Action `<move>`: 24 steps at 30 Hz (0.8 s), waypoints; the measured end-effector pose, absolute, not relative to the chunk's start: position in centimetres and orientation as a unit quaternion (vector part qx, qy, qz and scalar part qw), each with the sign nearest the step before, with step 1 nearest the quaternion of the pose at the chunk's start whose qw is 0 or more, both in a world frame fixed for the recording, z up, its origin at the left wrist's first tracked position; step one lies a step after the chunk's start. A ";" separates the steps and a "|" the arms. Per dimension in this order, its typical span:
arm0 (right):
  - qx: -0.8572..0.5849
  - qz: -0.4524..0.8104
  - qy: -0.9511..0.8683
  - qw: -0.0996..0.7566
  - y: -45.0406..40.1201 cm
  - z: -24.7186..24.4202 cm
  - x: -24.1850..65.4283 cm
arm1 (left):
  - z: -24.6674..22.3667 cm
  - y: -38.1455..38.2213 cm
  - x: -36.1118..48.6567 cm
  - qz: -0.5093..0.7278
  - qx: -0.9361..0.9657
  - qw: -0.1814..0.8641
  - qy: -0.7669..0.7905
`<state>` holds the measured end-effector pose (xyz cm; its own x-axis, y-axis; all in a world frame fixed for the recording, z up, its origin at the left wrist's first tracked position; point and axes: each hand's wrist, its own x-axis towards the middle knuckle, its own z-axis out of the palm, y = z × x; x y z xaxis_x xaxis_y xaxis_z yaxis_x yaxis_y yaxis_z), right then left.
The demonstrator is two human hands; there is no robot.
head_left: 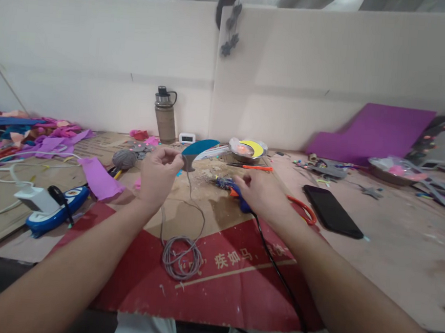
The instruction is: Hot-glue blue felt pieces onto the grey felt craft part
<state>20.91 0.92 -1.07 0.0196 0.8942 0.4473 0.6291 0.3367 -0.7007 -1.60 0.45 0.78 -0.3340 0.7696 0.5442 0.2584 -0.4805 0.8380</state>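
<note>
My left hand [159, 174] is closed in a pinch on a curved felt piece [201, 148], blue with a grey lower part. Grey yarn [182, 258] hangs from near my fingertips and lies in a loose coil on the red and brown cardboard mat [235, 296]. To the right, my right hand [261, 192] is closed around a blue glue gun [243, 204] with an orange trigger. Its nozzle points left, toward the middle of the mat, and its black cord runs down over the front edge. The fingers partly hide the gun's handle.
Orange-handled scissors [307, 210] and a black phone [331, 211] lie right of my right hand. Behind are a bowl [252, 156] with a yellow crescent and a bottle [165, 118]. A power strip [55, 207], a yarn ball [124, 159] and felt scraps [55, 143] are left.
</note>
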 end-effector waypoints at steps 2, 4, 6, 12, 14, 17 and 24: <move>-0.516 0.176 -0.688 0.479 0.0 -0.7 18.7 | 1.0 0.0 -1.5 0.654 0.569 0.144 0.477; -0.466 0.314 -0.661 0.497 -0.6 -0.4 15.9 | 1.2 -0.3 -1.3 0.640 0.586 0.105 0.485; -0.436 0.448 -0.592 0.509 -1.0 -0.2 13.4 | 1.2 -0.5 -1.3 0.628 0.593 0.075 0.499; -0.357 0.573 -0.511 0.532 -0.8 0.4 11.5 | 0.9 0.1 -1.5 0.652 0.554 0.184 0.484; -0.362 0.506 -0.553 0.554 -0.3 0.1 12.2 | 0.8 0.3 -1.3 0.668 0.528 0.259 0.456; -0.374 0.409 -0.615 0.561 0.3 -0.1 13.2 | 0.6 0.4 -1.0 0.682 0.497 0.337 0.418; -0.391 0.335 -0.603 0.609 0.3 0.5 14.1 | 0.5 0.3 -0.4 0.683 0.466 0.389 0.406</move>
<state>14.06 0.34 0.51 0.0475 0.8800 0.4726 0.0632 0.4696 -0.8806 -0.41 0.34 0.48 -0.2638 0.9098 0.3205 -0.1535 -0.3676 0.9172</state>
